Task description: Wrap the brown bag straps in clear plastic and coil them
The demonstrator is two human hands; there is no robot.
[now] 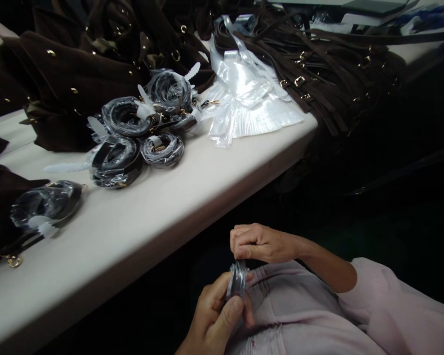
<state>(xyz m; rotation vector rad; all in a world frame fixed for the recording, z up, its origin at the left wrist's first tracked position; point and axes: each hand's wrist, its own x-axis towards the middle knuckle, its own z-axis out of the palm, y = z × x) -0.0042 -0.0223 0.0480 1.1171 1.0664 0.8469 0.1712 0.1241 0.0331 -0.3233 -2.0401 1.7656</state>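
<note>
Over my lap, beside the table edge, my left hand (220, 313) grips a coiled dark strap (238, 280) wrapped in clear plastic, thumb on one side and fingers on the other. Just above, my right hand (257, 242) is closed at the upper end of the same strap, its fingers pinched together; what exactly lies between them is hidden. On the table sit several similar wrapped strap coils (114, 162) with white ties. One wrapped coil (46, 204) lies apart to the left, near a gold clasp (13, 260).
A white table (192, 197) runs diagonally, its edge close to my hands. Dark brown bags (74, 74) with gold fittings fill the back left. Clear plastic sleeves (255, 106) are fanned near the corner. Loose brown straps (325, 74) with buckles hang over the right edge.
</note>
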